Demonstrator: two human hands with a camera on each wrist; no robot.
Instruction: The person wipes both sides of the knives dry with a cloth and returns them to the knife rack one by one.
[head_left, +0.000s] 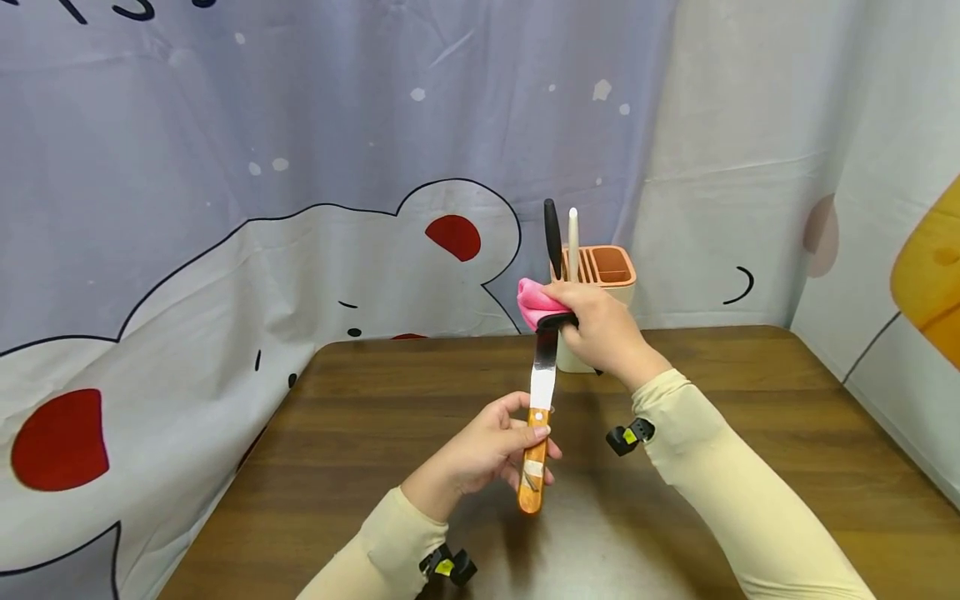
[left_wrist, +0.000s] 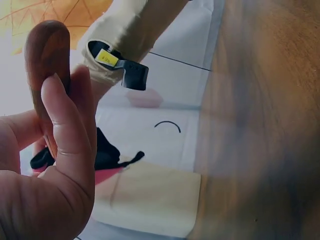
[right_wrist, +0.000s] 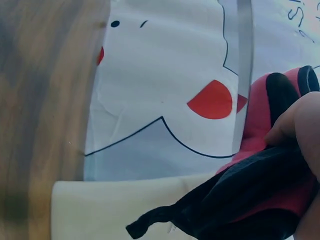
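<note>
In the head view, my left hand holds a flat-bladed spatula by its orange-brown wooden handle, thumb on top. The metal blade points up and away. My right hand pinches a bunched pink cloth with black parts around the far end of the blade, so the tip is hidden. The left wrist view shows the handle in the fingers of my left hand. Close up in the right wrist view, folds of the cloth hang below my right hand.
A cream holder with an orange slotted top stands at the table's back edge, partly behind my right hand. A black handle and a white handle rise from it. A printed curtain hangs behind the brown wooden table.
</note>
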